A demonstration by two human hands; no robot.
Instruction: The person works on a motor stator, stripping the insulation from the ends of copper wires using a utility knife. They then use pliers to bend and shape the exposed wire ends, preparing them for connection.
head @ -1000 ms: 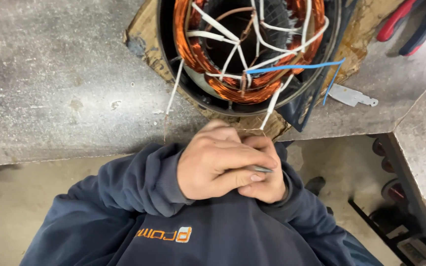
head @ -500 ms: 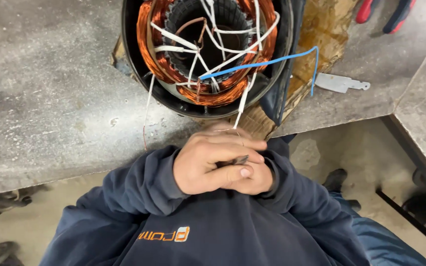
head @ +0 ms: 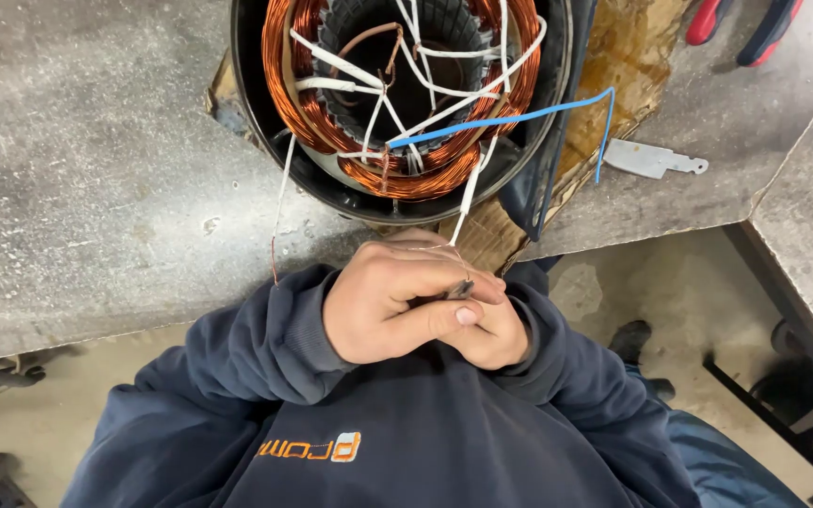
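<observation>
My left hand and my right hand are pressed together against my chest, just below the bench edge. The left hand lies over the right, and its thumb pins a small dark metal tool tip. A white sleeved lead runs down from the motor stator into my closed fingers, where its end is hidden. The stator lies on the bench with copper windings, white leads and a blue wire across its opening.
A second white lead with a bare copper end hangs over the grey metal bench. Stained cardboard lies under the stator. A flat metal blade and red-handled pliers lie to the right. Floor and metal frame parts show below.
My hands have stayed clasped on the lead. The view has shifted, so the stator now sits further left and lower in the picture, and more of its bore shows.
</observation>
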